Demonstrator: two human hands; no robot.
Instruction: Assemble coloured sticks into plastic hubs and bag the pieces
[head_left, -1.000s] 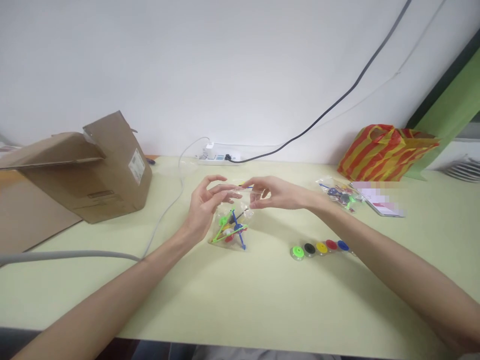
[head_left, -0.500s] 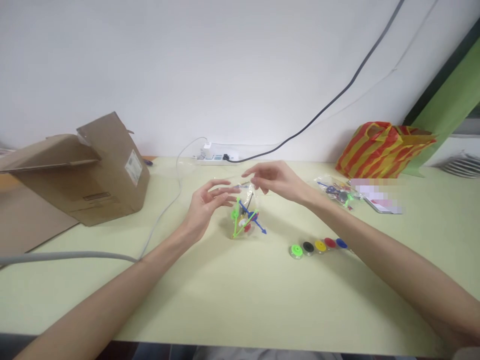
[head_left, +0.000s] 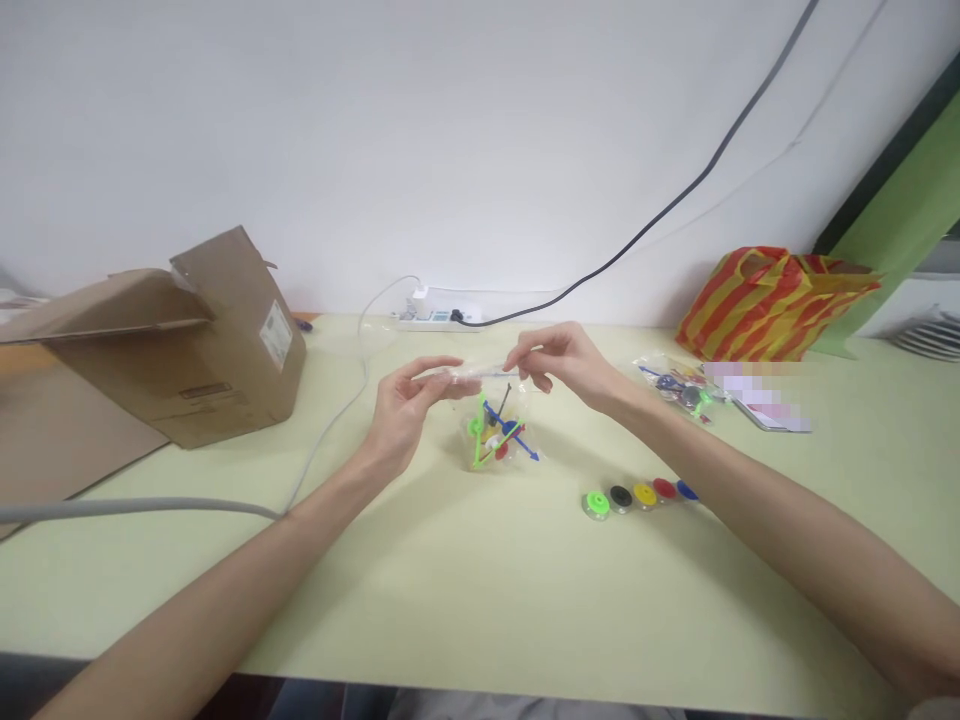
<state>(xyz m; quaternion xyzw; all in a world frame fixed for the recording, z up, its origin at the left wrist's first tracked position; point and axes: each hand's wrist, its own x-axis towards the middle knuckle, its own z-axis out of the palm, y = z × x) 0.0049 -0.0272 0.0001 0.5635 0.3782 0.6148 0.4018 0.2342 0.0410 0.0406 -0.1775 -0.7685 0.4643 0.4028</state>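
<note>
Between my two hands hangs a clear plastic bag [head_left: 497, 405] with small coloured plastic parts inside: green bars, a blue arrow-tipped rod [head_left: 523, 442], and red and white pieces. My left hand [head_left: 409, 405] pinches the bag's top edge at its left end. At the other end, my right hand [head_left: 559, 365] grips the same edge between thumb and fingers, so the edge is pulled fairly straight. The bag's lower part is close to the tabletop; whether it touches is unclear. Right of it, a row of several round coloured discs [head_left: 644, 496] sits partly behind my right forearm.
On the left stands an open cardboard box [head_left: 225, 370], with a grey cable [head_left: 150, 510] in front. A power strip [head_left: 439, 318] lies by the wall. To the right are another bag of parts [head_left: 679, 388], a card-like item [head_left: 772, 408] and a red-yellow striped bag [head_left: 757, 310].
My fingers have closed on the bag's top edge, which is now stretched straighter between both hands. The left fingers were more spread before. The view has shifted slightly.
</note>
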